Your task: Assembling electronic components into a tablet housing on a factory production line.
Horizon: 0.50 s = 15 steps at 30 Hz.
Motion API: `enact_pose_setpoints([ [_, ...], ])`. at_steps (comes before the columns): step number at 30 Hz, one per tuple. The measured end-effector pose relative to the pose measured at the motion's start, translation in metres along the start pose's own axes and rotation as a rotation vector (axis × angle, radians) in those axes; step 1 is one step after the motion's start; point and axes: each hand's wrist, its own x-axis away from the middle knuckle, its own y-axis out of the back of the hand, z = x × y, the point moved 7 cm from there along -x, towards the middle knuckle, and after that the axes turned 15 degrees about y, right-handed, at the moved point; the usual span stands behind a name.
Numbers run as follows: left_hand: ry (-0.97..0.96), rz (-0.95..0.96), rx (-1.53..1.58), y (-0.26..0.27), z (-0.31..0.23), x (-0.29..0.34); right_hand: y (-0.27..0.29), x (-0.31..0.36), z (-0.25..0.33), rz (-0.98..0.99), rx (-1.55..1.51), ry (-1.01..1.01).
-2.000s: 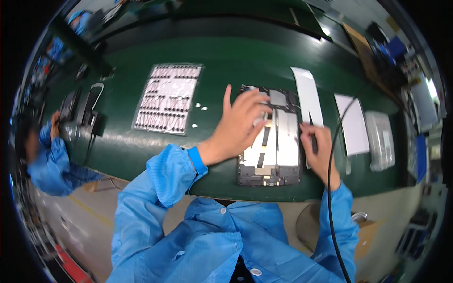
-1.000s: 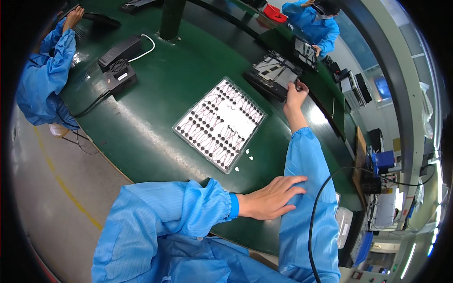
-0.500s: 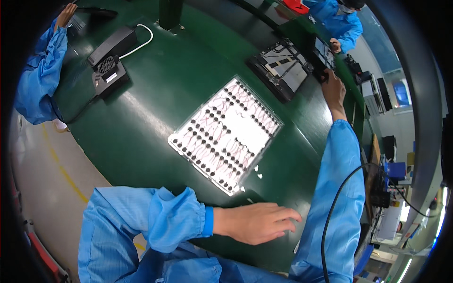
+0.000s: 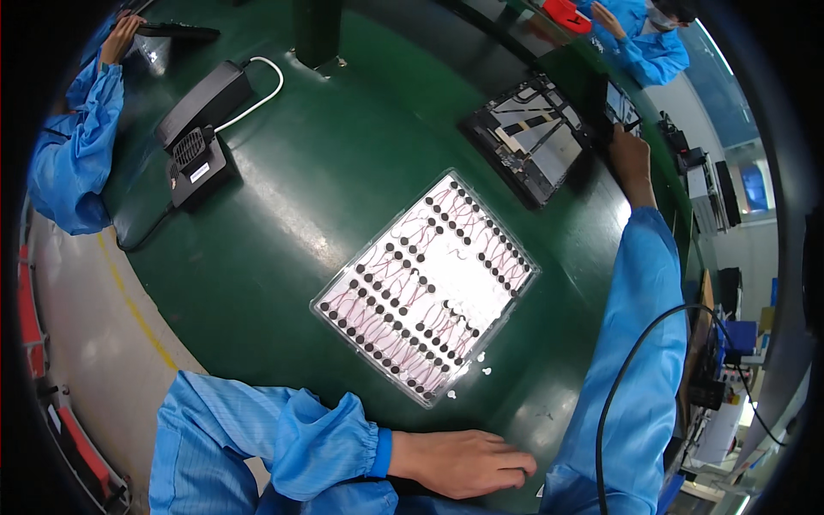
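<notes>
Two hands are working far apart on the green bench (image 4: 343,197); the left hand (image 4: 468,463) is lying flat at the near edge, fingers stretched out and holding nothing, just below the clear tray (image 4: 427,287) of small black parts with pinkish wires; a few loose white bits (image 4: 481,360) are sitting beside the tray's near corner; the right hand (image 4: 629,146) is reaching out to the far side, gripping a dark tool (image 4: 601,107) beside the opened tablet (image 4: 532,146); a black cable (image 4: 618,386) is trailing along the right sleeve; at far left, another person's blue sleeve (image 4: 73,163) is showing near a black device (image 4: 199,129).
</notes>
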Motion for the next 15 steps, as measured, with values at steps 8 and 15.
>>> enact_pose_setpoints([
  [8,-0.012,0.027,-0.056,-0.003,0.002,-0.003,0.013,0.025,-0.028,-0.049,-0.056,0.041],
  [15,-0.011,0.035,-0.024,0.000,0.002,0.003,0.031,0.011,0.003,-0.121,-0.116,-0.090],
])
